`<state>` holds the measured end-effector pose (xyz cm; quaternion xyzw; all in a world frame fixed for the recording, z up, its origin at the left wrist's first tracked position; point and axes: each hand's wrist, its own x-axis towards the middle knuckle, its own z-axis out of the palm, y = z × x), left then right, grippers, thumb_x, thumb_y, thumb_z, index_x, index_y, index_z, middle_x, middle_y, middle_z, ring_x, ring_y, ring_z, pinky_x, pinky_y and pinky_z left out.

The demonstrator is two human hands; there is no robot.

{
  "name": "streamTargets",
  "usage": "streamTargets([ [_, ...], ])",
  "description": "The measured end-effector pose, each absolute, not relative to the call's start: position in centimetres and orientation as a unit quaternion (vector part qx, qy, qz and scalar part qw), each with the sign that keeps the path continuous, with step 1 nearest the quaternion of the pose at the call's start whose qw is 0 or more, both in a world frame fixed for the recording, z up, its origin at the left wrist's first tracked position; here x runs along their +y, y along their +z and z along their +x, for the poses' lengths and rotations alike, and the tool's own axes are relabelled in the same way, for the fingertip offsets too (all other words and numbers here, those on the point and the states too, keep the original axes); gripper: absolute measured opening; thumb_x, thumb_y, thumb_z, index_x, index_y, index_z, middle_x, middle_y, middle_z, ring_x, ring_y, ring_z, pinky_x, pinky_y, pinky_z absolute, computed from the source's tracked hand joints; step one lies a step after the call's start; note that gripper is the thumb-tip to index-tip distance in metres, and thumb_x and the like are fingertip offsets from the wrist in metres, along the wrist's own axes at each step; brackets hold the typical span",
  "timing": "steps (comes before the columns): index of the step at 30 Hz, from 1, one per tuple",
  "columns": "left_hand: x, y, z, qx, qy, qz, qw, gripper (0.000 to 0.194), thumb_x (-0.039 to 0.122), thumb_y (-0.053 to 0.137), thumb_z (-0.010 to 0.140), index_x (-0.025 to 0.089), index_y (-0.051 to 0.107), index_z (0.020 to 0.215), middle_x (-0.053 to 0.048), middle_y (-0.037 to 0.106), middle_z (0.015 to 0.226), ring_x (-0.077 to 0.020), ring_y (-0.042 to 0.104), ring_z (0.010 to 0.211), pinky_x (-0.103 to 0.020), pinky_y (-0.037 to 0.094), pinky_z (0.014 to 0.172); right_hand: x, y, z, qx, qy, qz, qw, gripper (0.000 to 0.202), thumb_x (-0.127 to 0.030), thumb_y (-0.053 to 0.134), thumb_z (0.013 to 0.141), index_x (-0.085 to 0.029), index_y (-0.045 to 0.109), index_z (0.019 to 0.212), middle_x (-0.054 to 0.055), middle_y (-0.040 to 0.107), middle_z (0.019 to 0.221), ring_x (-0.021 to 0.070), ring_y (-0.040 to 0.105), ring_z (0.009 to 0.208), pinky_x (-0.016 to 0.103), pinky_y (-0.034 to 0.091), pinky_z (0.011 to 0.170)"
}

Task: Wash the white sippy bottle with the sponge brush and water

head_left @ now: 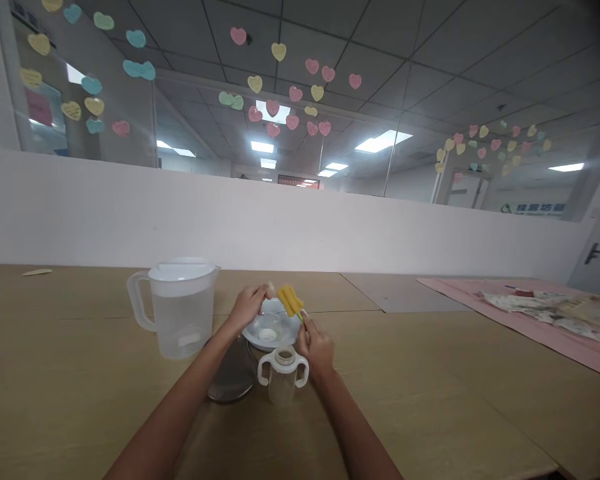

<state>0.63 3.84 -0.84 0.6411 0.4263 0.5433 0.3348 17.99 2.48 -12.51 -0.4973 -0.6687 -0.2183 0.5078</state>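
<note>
Left hand (249, 307) with a small pale piece (271, 290), right hand (319, 348) with a yellow sponge brush (291, 300), both at a white bowl (253, 341).
On the worktop (390, 360), leftmost, stands a translucent pitcher (183, 320), handle to the left. The left hand's fingertips pinch the pale piece, too small to identify, near the bowl's far side. A dark, rounded tray (233, 377) lies below that forearm; in front of the bowl a two-handled bottle (283, 387) stands upright, mouth uncovered. The right hand is curled closed around the brush's stem, its sponge head tilted up and leftward over the bowl. Far right lies a pink cloth (460, 297).
</note>
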Motion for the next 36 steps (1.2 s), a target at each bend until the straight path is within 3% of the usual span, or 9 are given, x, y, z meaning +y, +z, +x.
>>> streamTargets([
  [6, 4.9, -1.1, 0.3, 0.353, 0.543, 0.553, 0.524, 0.016, 0.028, 0.064, 0.070, 0.014, 0.060, 0.075, -0.004, 0.063, 0.074, -0.0143, 0.061, 0.074, -0.026, 0.047, 0.072, 2.3, -11.8, 18.3, -0.612, -0.169, -0.541, 0.552, 0.039, -0.021, 0.032, 0.086, -0.017, 0.055, 0.117, 0.008, 0.061, 0.095, 0.0141, 0.058, 0.075, 0.021, 0.042, 0.062],
  [10, 5.0, -1.3, 0.6, 0.314, 0.538, 0.494, 0.607, 0.013, 0.022, 0.063, 0.073, 0.015, 0.062, 0.084, -0.008, 0.063, 0.100, -0.0152, 0.060, 0.090, -0.026, 0.046, 0.082, 2.6, -11.8, 18.2, -0.626, -0.196, -0.503, 0.563, 0.037, -0.022, 0.032, 0.089, -0.020, 0.055, 0.118, 0.009, 0.058, 0.102, 0.0128, 0.057, 0.082, 0.021, 0.042, 0.067],
  [15, 4.7, -0.8, 0.9, 0.288, 0.535, 0.451, 0.654, 0.017, 0.022, 0.057, 0.079, 0.019, 0.063, 0.094, -0.006, 0.060, 0.112, -0.0152, 0.056, 0.101, -0.025, 0.045, 0.084, 2.8, -12.1, 18.6, -0.708, -0.236, -0.466, 0.475, 0.035, -0.017, 0.038, 0.086, -0.023, 0.060, 0.112, 0.006, 0.062, 0.085, 0.0117, 0.056, 0.071, 0.020, 0.040, 0.062],
  [19, 4.6, -0.7, 0.5, 0.291, 0.543, 0.448, 0.648, 0.019, 0.023, 0.058, 0.078, 0.018, 0.064, 0.096, -0.007, 0.059, 0.116, -0.0173, 0.050, 0.111, -0.026, 0.040, 0.089, 2.6, -11.7, 19.4, -0.724, -0.232, -0.459, 0.459, 0.031, -0.016, 0.043, 0.082, -0.021, 0.065, 0.102, 0.005, 0.062, 0.073, 0.0122, 0.054, 0.065, 0.020, 0.038, 0.059],
  [24, 4.2, -0.9, 0.9, 0.309, 0.529, 0.493, 0.618, 0.021, 0.026, 0.060, 0.076, 0.015, 0.065, 0.093, -0.010, 0.060, 0.113, -0.0205, 0.051, 0.109, -0.028, 0.041, 0.084, 2.1, -11.1, 19.8, -0.674, -0.209, -0.491, 0.512, 0.030, -0.021, 0.040, 0.084, -0.016, 0.067, 0.095, 0.004, 0.060, 0.063, 0.0124, 0.054, 0.059, 0.021, 0.036, 0.058],
  [28, 3.9, -0.7, 1.4, 0.275, 0.498, 0.497, 0.656, 0.023, 0.028, 0.061, 0.074, 0.017, 0.065, 0.093, -0.009, 0.059, 0.115, -0.0219, 0.052, 0.106, -0.028, 0.043, 0.077, 2.0, -11.0, 19.6, -0.696, -0.186, -0.489, 0.491, 0.030, -0.021, 0.039, 0.083, -0.017, 0.067, 0.094, 0.004, 0.060, 0.061, 0.0115, 0.053, 0.056, 0.021, 0.034, 0.055],
  [33, 4.2, -0.2, 0.9, 0.262, 0.519, 0.505, 0.638, 0.025, 0.033, 0.061, 0.074, 0.018, 0.065, 0.093, -0.009, 0.055, 0.121, -0.0224, 0.044, 0.117, -0.031, 0.038, 0.089, 2.1, -11.3, 20.1, -0.732, -0.163, -0.486, 0.448, 0.026, -0.020, 0.042, 0.078, -0.017, 0.067, 0.082, 0.003, 0.060, 0.061, 0.0105, 0.052, 0.055, 0.019, 0.032, 0.054],
  [36, 3.8, 0.0, 0.8, 0.274, 0.521, 0.528, 0.612, 0.027, 0.035, 0.060, 0.074, 0.018, 0.064, 0.095, -0.009, 0.055, 0.122, -0.0231, 0.041, 0.119, -0.032, 0.038, 0.088, 2.1, -11.3, 20.4, -0.706, -0.148, -0.506, 0.473, 0.026, -0.020, 0.041, 0.078, -0.015, 0.066, 0.077, 0.004, 0.062, 0.065, 0.0109, 0.053, 0.059, 0.019, 0.034, 0.056],
])
